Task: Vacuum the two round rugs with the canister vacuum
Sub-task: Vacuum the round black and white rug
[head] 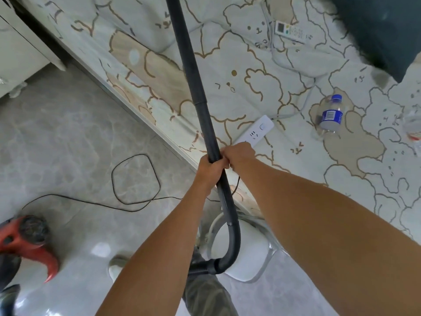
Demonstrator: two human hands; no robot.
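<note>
A long black vacuum wand (200,96) slants from the top of the view down to a curved handle and a ribbed hose (200,269). My left hand (210,171) grips the wand at its middle. My right hand (239,153) is curled just beside it, over the near end of a white power strip (257,130) on the bed. A thin black power cord (134,176) loops on the floor and rises to that hand; the plug is hidden inside it. The red canister vacuum (25,238) sits on the floor at the lower left. No round rug is in view.
A bed with a bear-pattern sheet (262,83) fills the right and top. On it lie a water bottle (331,115), a remote (289,30) and a dark pillow (387,30). A white stool (248,249) stands below my arms; a white cabinet (18,46) is at upper left.
</note>
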